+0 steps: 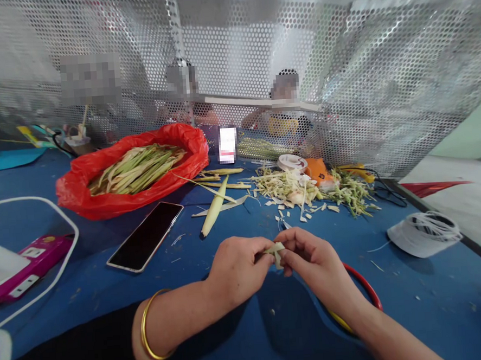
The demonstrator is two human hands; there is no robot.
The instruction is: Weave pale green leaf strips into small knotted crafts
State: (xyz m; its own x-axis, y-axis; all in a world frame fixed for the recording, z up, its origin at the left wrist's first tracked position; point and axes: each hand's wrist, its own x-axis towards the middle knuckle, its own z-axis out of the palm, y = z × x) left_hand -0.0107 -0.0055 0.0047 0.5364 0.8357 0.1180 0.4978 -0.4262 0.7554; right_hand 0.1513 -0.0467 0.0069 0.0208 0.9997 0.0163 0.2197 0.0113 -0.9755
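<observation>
Above the blue table, my left hand (240,267) pinches one side of a small folded strip of pale green leaf (276,255). My right hand (310,254) grips the other side between thumb and fingers. Part of the strip is hidden by my fingertips. Under my right wrist lies a tool with a red and yellow handle (367,283), mostly covered. A metal tip (283,225) shows just beyond my right fingers. Farther off rests a pale yellow-green leaf bundle (215,207) with a dark end, and loose leaf strips (227,186) lie around it.
A red plastic bag (78,195) of long leaves stands at the back left, near a phone (146,237). Leaf scraps (283,183) and a tape roll (292,163) lie behind my hands. A cord spool (425,234) is at right, a pink power strip (29,266) at left. Perforated metal screens (249,49) close the back.
</observation>
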